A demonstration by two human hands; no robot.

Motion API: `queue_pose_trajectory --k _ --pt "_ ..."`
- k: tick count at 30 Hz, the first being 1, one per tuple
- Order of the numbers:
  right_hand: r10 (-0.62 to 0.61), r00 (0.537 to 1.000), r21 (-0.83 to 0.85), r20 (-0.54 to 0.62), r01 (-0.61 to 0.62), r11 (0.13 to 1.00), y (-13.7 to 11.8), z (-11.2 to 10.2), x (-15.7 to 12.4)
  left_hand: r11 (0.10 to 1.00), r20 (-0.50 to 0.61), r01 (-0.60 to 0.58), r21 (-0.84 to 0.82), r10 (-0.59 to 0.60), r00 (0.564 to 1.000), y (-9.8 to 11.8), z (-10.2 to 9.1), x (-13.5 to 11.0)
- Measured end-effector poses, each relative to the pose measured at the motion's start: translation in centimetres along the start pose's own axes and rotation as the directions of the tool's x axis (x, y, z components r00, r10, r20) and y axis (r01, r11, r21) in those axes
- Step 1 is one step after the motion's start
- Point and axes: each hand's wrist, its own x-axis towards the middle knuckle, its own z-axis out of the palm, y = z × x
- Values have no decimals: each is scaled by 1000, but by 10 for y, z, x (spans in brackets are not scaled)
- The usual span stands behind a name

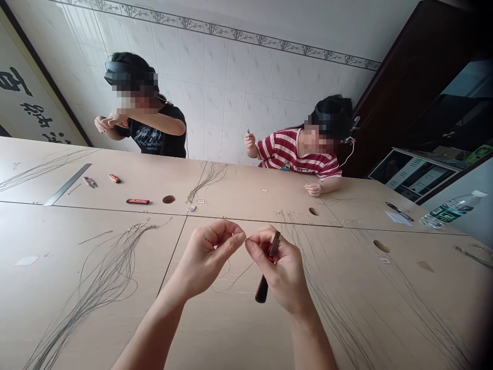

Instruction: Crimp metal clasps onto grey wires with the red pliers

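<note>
My left hand [210, 254] is closed in a pinch on the end of a thin wire [234, 277] that loops down toward the table. My right hand [279, 270] meets it fingertip to fingertip and pinches the same wire, while also gripping small pliers [267, 275] with red and black handles that stick down out of the fist. Both hands hover over the light wooden table [231, 329], close together near its middle.
Bundles of thin wires lie on the table at my left [100, 282] and right [331, 313]. Two other people sit across the table. A metal ruler [67, 184], red small items [137, 201], a water bottle [450, 210] and cable holes are farther off.
</note>
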Motion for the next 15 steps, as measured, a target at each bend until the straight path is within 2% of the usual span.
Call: queue_pose_trajectory --k 3,8,10,15 --pt "-152 988 -142 -31 146 979 0 0 0 1000 12 -5 26 4 1000 1 1 -1" --pt "-407 913 -365 23 386 847 8 -3 -1 998 22 16 57 -18 1000 5 0 -1" --pt "-428 903 -369 28 408 835 10 -3 -1 998 23 30 51 -32 999 6 -1 -1" --pt "-347 937 -234 -26 332 914 4 -4 1 999 21 11 37 -12 1000 5 -4 -2"
